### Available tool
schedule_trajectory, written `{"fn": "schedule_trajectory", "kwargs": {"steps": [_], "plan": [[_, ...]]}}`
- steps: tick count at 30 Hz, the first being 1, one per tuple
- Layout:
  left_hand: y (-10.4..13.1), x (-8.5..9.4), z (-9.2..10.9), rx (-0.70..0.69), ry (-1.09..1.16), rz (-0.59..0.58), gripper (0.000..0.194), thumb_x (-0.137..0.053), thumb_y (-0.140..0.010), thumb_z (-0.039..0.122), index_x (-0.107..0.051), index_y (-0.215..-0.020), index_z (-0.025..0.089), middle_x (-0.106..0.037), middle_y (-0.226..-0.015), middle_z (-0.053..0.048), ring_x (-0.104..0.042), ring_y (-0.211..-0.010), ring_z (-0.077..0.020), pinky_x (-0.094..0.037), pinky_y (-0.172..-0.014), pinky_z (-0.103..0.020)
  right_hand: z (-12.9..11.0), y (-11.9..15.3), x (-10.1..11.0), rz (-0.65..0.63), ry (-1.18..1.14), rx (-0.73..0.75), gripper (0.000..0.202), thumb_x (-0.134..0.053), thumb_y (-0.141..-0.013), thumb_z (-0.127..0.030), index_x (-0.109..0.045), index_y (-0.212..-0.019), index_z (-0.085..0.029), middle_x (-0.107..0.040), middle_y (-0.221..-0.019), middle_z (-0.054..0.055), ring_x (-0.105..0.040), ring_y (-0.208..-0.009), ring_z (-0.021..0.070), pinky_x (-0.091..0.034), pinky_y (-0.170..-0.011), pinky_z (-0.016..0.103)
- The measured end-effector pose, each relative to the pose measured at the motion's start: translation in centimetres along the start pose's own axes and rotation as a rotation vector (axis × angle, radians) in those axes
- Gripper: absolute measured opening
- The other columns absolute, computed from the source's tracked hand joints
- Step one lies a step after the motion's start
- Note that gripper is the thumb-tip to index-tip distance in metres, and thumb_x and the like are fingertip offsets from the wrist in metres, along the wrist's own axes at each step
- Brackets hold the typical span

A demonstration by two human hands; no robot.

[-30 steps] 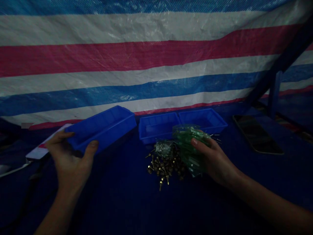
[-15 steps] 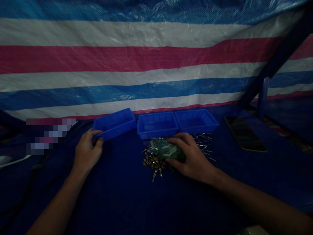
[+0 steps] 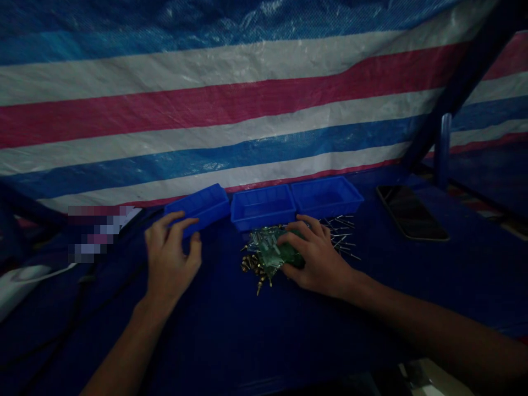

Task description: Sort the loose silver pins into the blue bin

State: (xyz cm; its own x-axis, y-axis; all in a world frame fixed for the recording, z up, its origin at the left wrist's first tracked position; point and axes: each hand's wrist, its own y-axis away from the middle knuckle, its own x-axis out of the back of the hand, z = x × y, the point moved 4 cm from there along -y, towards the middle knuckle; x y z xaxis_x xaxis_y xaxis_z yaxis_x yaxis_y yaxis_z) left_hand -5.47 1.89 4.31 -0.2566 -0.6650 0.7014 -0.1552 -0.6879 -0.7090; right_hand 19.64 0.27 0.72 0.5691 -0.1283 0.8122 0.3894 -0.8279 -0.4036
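You were at the setting-out stage, by the look of it: three blue bins in a row at the back of the table (image 3: 231, 330), loose hardware in front of them, nothing sorted yet. Your left hand (image 3: 171, 258) was just in front of the left bin (image 3: 204, 206), which sat skewed w/ its near corner toward you, next to the middle bin (image 3: 264, 206) & the right bin (image 3: 328, 195); all three looked empty, tho the light was poor. Left fingers (image 3: 181, 223) were loosely spread & half curled, tips up at the bin's near wall, thumb apart below. Nothing was held, and I couldn't tell if the tips touched the plastic or hung just short of it. Your right hand (image 3: 317, 258) lay palm down on the green plastic bag (image 3: 272, 254), fingers fanned and bent over its top, touching it. Whether the thumb was hooked under for a real grip was hidden, so can't say held vs. pressed. The bag sat on the brass screws (image 3: 252, 268), heaped just in front of the middle bin, w/ thin silver nails (image 3: 342, 236) scattered beside your right knuckles, in front of the right bin. My read: the next move called for squaring the left bin w/ the others, then getting the bag clear w/o dragging screws or nails along, as the pieces were small & close together. The phone (image 3: 410, 212) lay well to the right, out of the way.
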Motion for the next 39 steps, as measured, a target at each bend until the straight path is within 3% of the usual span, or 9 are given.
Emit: {"fn": "schedule_trajectory", "kwargs": {"steps": [5, 8, 13, 17, 20, 24, 28, 32, 39], "plan": [[1.3, -2.3, 7.0, -0.315, 0.305, -0.359, 0.034, -0.05, -0.082, 0.018, -0.05, -0.115, 0.021, -0.052, -0.118, -0.007, -0.047, -0.111, -0.0217, -0.041, -0.095, -0.04, 0.1, -0.1, -0.4, 0.044, -0.017, -0.012, 0.028, -0.062, -0.069, -0.026, -0.056, -0.097, -0.026, -0.054, -0.113, 0.005, -0.033, -0.119, 0.0307, -0.032, -0.09, 0.052], [1.6, -3.2, 8.4, -0.428, 0.327, -0.446, 0.029, -0.046, -0.084, 0.018, -0.053, -0.113, 0.019, -0.056, -0.114, -0.008, -0.051, -0.105, -0.0209, -0.043, -0.09, -0.039, -0.2, 0.1, -0.5, 0.05, 0.008, 0.005, 0.026, -0.061, -0.07, -0.025, -0.056, -0.095, -0.026, -0.055, -0.114, 0.004, -0.034, -0.118, 0.0301, -0.032, -0.09, 0.05], [0.8, -3.4, 5.9, -0.356, 0.237, -0.395, 0.017, -0.045, -0.087, 0.021, -0.059, -0.097, 0.019, -0.063, -0.093, -0.005, -0.056, -0.088, -0.0185, -0.046, -0.082, -0.037, -0.8, 0.6, -0.8, 0.064, 0.075, 0.058, 0.027, -0.059, -0.07, -0.025, -0.056, -0.097, -0.025, -0.051, -0.124, 0.004, -0.031, -0.122, 0.0312, -0.029, -0.093, 0.051], [-0.8, -3.0, 2.3, -0.148, 0.093, -0.165, 0.03, -0.047, -0.085, 0.025, -0.052, -0.114, 0.018, -0.055, -0.115, -0.009, -0.049, -0.108, -0.0238, -0.039, -0.094, -0.042, -0.6, 0.6, -1.2, 0.026, 0.061, 0.052, 0.027, -0.058, -0.07, -0.024, -0.054, -0.096, -0.025, -0.053, -0.123, 0.002, -0.03, -0.124, 0.0308, -0.029, -0.093, 0.051], [-1.7, -3.9, 0.0, -0.019, 0.002, -0.172, 0.045, -0.049, -0.084, 0.029, -0.042, -0.127, 0.019, -0.048, -0.127, -0.012, -0.044, -0.115, -0.0282, -0.035, -0.095, -0.047, -0.4, 0.4, -1.3, -0.009, 0.053, 0.023, 0.025, -0.058, -0.07, -0.025, -0.054, -0.095, -0.025, -0.055, -0.121, 0.002, -0.031, -0.123, 0.0312, -0.03, -0.092, 0.052], [-1.6, -4.5, -1.9, 0.064, -0.019, -0.181, 0.028, -0.046, -0.085, 0.029, -0.054, -0.109, 0.019, -0.059, -0.109, -0.009, -0.048, -0.11, -0.0267, -0.027, -0.1, -0.049, -0.7, 0.4, -0.8, -0.051, 0.071, 0.047, 0.028, -0.058, -0.074, -0.037, -0.054, -0.1, -0.026, -0.052, -0.126, 0.003, -0.029, -0.125, 0.0326, -0.027, -0.093, 0.055], [-0.7, -3.8, -2.4, 0.079, 0.006, -0.155, 0.017, -0.049, -0.082, 0.028, -0.058, -0.094, 0.021, -0.063, -0.098, -0.005, -0.051, -0.103, -0.0251, -0.025, -0.1, -0.049, -1.2, 0.7, -0.5, -0.096, 0.106, 0.114, 0.035, -0.056, -0.075, -0.05, -0.055, -0.103, -0.028, -0.049, -0.129, 0.002, -0.026, -0.128, 0.0334, -0.018, -0.096, 0.06], [-0.3, -3.7, -1.9, 0.082, 0.035, -0.142, 0.015, -0.051, -0.081, 0.026, -0.059, -0.093, 0.023, -0.062, -0.097, -0.003, -0.051, -0.102, -0.0245, -0.023, -0.101, -0.049, -1.5, 0.8, -0.7, -0.06, 0.132, 0.13, 0.03, -0.058, -0.076, -0.049, -0.057, -0.096, -0.026, -0.054, -0.123, 0.003, -0.029, -0.127, 0.0318, -0.013, -0.098, 0.058], [-0.4, -4.0, 0.4, -0.016, 0.066, -0.099, 0.02, -0.047, -0.082, 0.022, -0.057, -0.1, 0.022, -0.058, -0.102, -0.006, -0.047, -0.106, -0.0245, -0.022, -0.101, -0.047, -1.8, 0.5, -0.8, 0.048, 0.164, 0.202, 0.019, -0.056, -0.081, -0.041, -0.059, -0.089, -0.024, -0.062, -0.101, 0.004, -0.049, -0.103, 0.023, -0.02, -0.096, 0.051]]}}
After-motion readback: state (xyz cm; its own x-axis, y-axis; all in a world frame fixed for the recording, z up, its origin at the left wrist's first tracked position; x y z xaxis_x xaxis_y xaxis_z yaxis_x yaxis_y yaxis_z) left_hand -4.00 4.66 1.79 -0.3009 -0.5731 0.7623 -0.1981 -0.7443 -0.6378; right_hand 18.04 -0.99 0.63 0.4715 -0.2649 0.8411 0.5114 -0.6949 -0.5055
